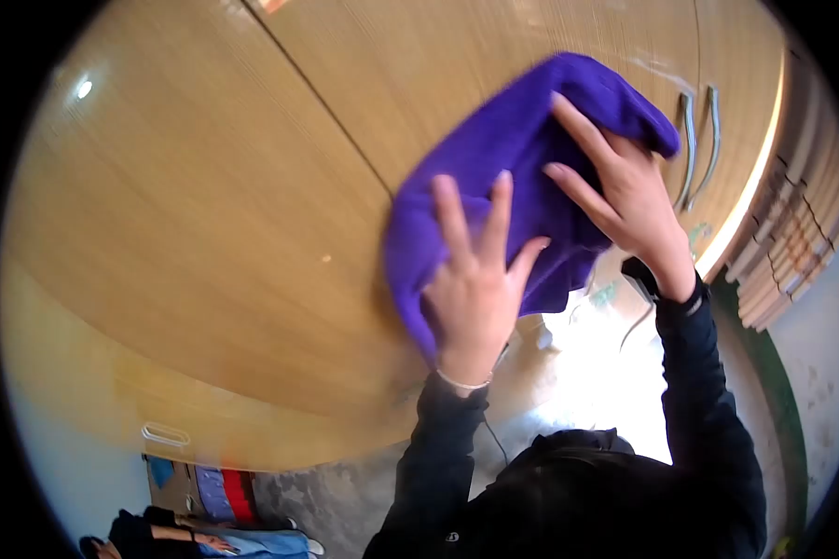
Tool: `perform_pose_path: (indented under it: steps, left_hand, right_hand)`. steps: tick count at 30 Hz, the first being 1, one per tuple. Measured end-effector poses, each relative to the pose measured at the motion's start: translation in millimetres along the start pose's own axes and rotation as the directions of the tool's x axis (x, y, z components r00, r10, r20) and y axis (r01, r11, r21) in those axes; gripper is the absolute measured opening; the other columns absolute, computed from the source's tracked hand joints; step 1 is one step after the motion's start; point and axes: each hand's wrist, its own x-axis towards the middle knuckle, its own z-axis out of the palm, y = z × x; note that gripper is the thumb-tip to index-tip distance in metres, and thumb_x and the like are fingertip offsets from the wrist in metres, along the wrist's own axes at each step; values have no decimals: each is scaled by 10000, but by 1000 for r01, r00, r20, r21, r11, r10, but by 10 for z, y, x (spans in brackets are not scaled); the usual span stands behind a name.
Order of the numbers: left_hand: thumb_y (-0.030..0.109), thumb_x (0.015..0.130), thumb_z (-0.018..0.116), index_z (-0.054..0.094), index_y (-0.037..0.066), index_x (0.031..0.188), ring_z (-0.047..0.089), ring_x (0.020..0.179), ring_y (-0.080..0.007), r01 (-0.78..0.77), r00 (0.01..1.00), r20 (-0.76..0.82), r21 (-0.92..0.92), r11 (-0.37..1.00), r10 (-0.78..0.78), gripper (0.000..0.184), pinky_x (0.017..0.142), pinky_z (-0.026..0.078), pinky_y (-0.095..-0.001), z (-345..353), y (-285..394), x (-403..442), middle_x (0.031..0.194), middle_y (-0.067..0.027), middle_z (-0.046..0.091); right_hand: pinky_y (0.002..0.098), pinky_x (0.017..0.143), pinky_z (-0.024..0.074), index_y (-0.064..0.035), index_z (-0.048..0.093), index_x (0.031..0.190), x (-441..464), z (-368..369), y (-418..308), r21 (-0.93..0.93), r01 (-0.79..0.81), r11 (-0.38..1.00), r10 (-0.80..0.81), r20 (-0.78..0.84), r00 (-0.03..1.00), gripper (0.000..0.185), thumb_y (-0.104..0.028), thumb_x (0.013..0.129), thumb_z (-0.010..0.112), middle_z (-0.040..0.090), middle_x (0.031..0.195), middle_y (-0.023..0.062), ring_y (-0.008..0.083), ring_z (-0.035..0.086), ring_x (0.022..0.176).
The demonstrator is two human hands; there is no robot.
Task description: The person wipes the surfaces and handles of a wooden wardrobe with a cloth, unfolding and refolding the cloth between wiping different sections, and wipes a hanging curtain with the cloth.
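Left grip (475, 279), right grip (632, 191), on purple cloth (475, 149), against closed cabinet (205, 205)

Head-worn view, forward and down.

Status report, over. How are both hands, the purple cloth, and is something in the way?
Left hand and right hand open, fingers spread over purple cloth. Cloth rumpled, against wooden panels. Metal handles close beside it, possibly in the way.

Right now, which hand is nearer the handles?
Right. The right hand, fingers spread on the cloth, is just left of the handles; the left hand is farther left, over the cloth's other side.
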Motion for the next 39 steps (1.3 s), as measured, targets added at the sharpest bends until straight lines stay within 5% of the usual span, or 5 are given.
perform_pose_path:
  steps: [17, 23, 29, 31, 39]
  left_hand:
    - [473, 705, 690, 550, 291, 1185, 395, 1182, -363, -184, 983, 35, 156, 970, 181, 532, 935, 378, -447, 1612, 950, -964, 1375, -160, 304]
    - [459, 793, 597, 560, 313, 1174, 416, 1207, -145, -256, 953, 199, 137, 957, 227, 409, 420, 451, -235, 1407, 675, -1182, 1327, 22, 429]
    - [436, 781, 609, 570, 322, 1161, 607, 886, -97, -386, 808, 474, -26, 922, 351, 399, 385, 424, -231, 1126, -370, -1718, 1280, 43, 484]
    - [482, 729, 637, 588, 348, 1128, 627, 752, -101, -592, 790, 307, 156, 791, 531, 424, 389, 427, -231, 966, -874, -1742, 1309, 4, 460]
    - [641, 519, 735, 500, 299, 1181, 607, 798, -282, -149, 978, -99, 283, 948, 183, 781, 535, 507, -315, 143, -2380, -1951, 1341, -171, 336]
  right_hand:
    - [452, 913, 357, -46, 478, 1230, -1495, 370, 1256, -38, -214, 976, 217, 155, 964, 597, -354, 752, 662, 514, 1155, 212, 390, 482, 1067]
    - [449, 907, 367, -59, 482, 1229, -1784, 414, 1065, -73, -184, 980, 195, 197, 961, 561, -225, 739, 698, 530, 1125, 203, 391, 499, 1035]
    - [397, 778, 444, -84, 555, 1154, -1712, 602, 43, -5, -290, 957, 273, 359, 892, 480, -197, 716, 716, 569, 1048, 156, 334, 559, 923]
    - [391, 780, 442, -91, 554, 1156, -1563, 768, -317, -15, -131, 991, 128, 356, 926, 468, -207, 728, 704, 571, 1046, 150, 325, 560, 919]
    - [317, 722, 459, -99, 530, 1173, -913, 1739, -1689, 313, -53, 948, -87, 418, 904, 427, -194, 775, 655, 569, 985, 122, 262, 580, 839]
